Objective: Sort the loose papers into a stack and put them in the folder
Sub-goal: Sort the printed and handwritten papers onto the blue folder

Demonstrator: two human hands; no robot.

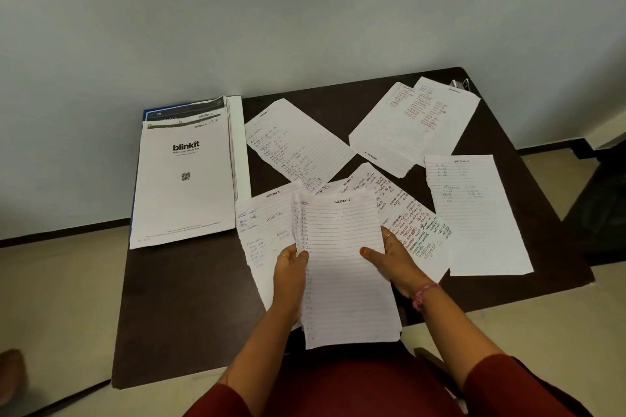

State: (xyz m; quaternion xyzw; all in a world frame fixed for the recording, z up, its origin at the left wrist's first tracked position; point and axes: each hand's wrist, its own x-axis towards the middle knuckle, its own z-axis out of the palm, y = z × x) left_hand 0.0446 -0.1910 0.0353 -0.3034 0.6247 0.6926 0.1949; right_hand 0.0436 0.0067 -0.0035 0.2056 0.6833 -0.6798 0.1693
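— Two hands hold one lined sheet [345,264] headed "Section 1" above the counter's near edge. The left hand [289,278] pinches its left margin, thumb on top, and the right hand [393,264] grips its right margin with the thumb on the face; the fingers [386,234] curl behind the paper, clamped on it.

— And the folder?

— The folder [237,145] lies open at the counter's far-left corner. A stack of sheets rests in it, topped by a printed page [184,179] reading "blinkit" with a QR code. Only a blue sliver shows along the folder's left side, so its full shape cannot be made out.

— What about the loose papers?

— One sheet [264,230] marked "Section 3" lies just under the held one on the left, and a densely written sheet [413,227] lies partly under it on the right. Another sheet [294,142] sits tilted near the counter's middle, overlapping sheets [413,125] lie toward the far-right corner, and a single sheet [474,213] lies by the right edge. The handwriting is too small to read.

— Anything else?

— A small dark object [460,84] sits at the far-right corner, cut off and hard to identify. The counter [189,298] is dark brown, pushed against a pale wall [305,10], with a light floor [61,298] beside it. Maroon sleeves [508,386] cover the upper arms.
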